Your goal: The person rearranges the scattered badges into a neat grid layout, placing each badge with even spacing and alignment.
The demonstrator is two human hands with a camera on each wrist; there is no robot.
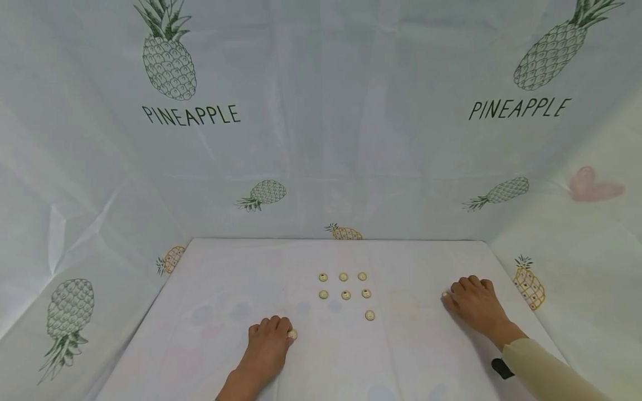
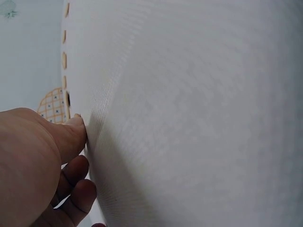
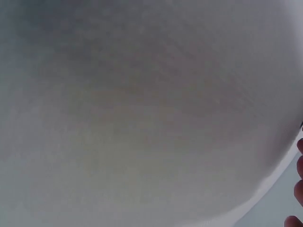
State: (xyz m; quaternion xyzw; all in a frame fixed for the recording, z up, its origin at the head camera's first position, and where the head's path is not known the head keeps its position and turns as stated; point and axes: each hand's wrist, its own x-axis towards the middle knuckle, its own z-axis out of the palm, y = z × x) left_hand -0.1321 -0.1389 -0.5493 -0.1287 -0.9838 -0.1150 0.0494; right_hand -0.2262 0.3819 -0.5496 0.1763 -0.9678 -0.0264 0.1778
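Note:
My left hand (image 1: 268, 342) is low on the white table, pinching a small round cream-gold disc (image 1: 292, 334) by its edge. In the left wrist view, the left hand's thumb (image 2: 71, 137) reaches to the white surface, with other fingers curled below. Toward the table's right side, my right hand (image 1: 473, 305) pinches a similar disc (image 1: 445, 294), mostly covered by thumb and fingers. Between the hands lie two rows of such discs (image 1: 346, 295), and a single disc (image 1: 369, 315) lies nearer me below their right end. Only right fingertips (image 3: 299, 191) show in the right wrist view.
A pale cloth printed with pineapples (image 1: 321, 139) hangs behind the table (image 1: 225, 267) and along both sides. A dark strap-like piece (image 1: 502, 368) shows beneath the light right sleeve (image 1: 541, 367). The table's back edge runs just beyond the discs.

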